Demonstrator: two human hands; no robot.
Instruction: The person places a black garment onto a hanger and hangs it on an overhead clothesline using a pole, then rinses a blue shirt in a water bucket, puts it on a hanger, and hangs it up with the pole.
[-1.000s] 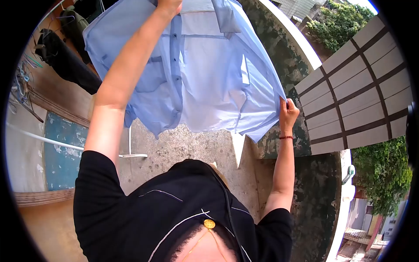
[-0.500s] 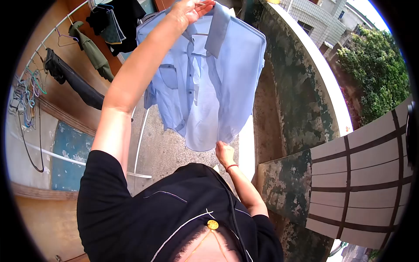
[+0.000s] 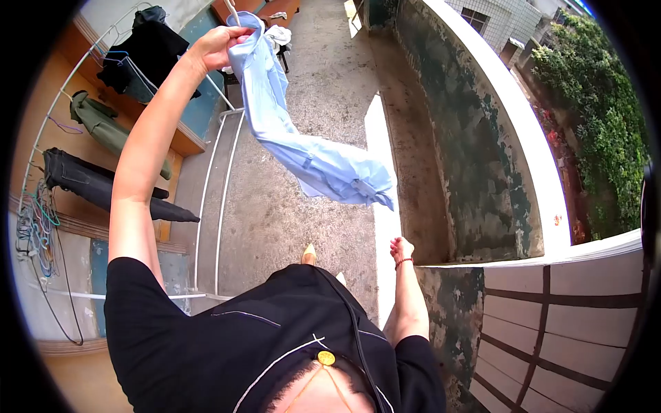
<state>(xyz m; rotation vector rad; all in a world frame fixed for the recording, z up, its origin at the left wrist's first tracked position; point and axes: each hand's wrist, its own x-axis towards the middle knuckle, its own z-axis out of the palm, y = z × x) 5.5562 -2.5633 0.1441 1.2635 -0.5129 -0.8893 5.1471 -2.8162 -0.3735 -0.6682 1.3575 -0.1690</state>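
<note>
My left hand [image 3: 219, 49] is raised at the upper left, closed at the collar of a light blue button-up shirt [image 3: 306, 157]. A pale hanger hook [image 3: 233, 9] sticks up above the collar; whether my fingers also grip the hanger is hidden. The shirt hangs narrow and folded on itself, its lower end swung out to the right. Below that end, apart from the cloth, my right hand [image 3: 401, 249] is curled closed with nothing visible in it. A red beaded bracelet [image 3: 404, 261] circles that wrist.
On the left, a white clothes rack [image 3: 43, 131] carries black clothing [image 3: 148, 51], an olive garment [image 3: 103, 124], dark jeans [image 3: 103, 182] and a bunch of hangers [image 3: 40, 230]. A peeling balcony wall [image 3: 475, 138] runs along the right. White rails [image 3: 208, 199] stand near the floor.
The shirt has turned from spread and facing me to narrow and swinging rightward. My right hand has let go of its hem and moved right. My left hand has moved left and slightly down.
</note>
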